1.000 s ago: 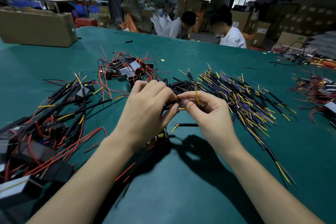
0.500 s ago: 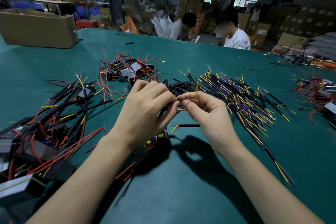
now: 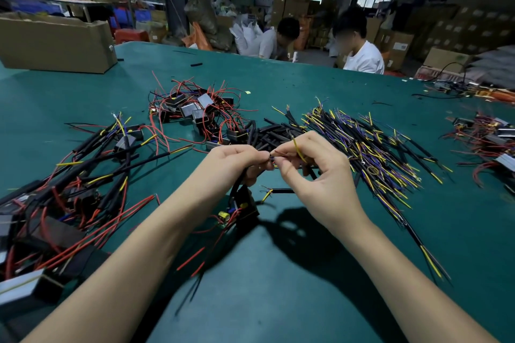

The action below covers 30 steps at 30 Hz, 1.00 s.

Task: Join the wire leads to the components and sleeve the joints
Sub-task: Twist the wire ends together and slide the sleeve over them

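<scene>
The hands meet over the table, left hand and right hand touching at the fingertips. A component hangs just below the left hand. Left of the hands lies a heap of joined parts. Behind the hands sits a pile of components. Right of that pile, just behind the right hand, lies a spread of leads. Far right of the hands is another pile. A box stands at the table's far left, well behind the hands.
</scene>
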Each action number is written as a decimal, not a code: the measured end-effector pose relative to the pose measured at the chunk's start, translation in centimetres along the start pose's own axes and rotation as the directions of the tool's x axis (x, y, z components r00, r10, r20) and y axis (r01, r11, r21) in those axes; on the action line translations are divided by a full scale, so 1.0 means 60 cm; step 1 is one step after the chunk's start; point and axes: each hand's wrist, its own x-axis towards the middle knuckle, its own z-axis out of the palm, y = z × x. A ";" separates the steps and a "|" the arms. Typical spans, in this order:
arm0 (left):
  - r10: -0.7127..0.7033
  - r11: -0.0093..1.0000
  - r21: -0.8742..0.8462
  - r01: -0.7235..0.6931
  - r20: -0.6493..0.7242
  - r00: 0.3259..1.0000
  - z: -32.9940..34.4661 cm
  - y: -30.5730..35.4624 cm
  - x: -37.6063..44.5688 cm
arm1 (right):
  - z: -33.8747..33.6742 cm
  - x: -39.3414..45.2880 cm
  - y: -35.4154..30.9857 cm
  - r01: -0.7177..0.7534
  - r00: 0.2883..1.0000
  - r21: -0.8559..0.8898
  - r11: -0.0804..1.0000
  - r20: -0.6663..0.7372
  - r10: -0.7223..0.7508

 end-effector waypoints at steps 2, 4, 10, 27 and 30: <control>0.028 0.999 0.025 -0.027 -0.027 0.999 0.003 0.001 -0.007 | -0.001 0.001 0.000 0.013 1.000 -0.008 1.000 0.004 -0.013; 0.084 0.992 0.099 -0.077 -0.073 0.994 0.010 0.000 -0.010 | -0.001 0.002 0.000 0.015 1.000 -0.008 1.000 -0.014 -0.016; 0.538 0.739 0.502 -0.448 -0.041 0.842 0.021 -0.007 -0.020 | -0.001 0.004 0.002 -0.181 0.983 0.113 0.977 0.007 0.181; 0.438 0.766 0.553 -0.328 -0.075 0.896 0.024 -0.009 -0.019 | -0.021 0.008 0.010 0.233 0.969 -0.347 0.908 0.155 -0.190; 0.196 0.894 0.416 -0.168 -0.025 0.980 0.019 -0.006 -0.013 | -0.028 0.008 0.017 0.415 0.905 -0.520 0.747 0.322 -0.279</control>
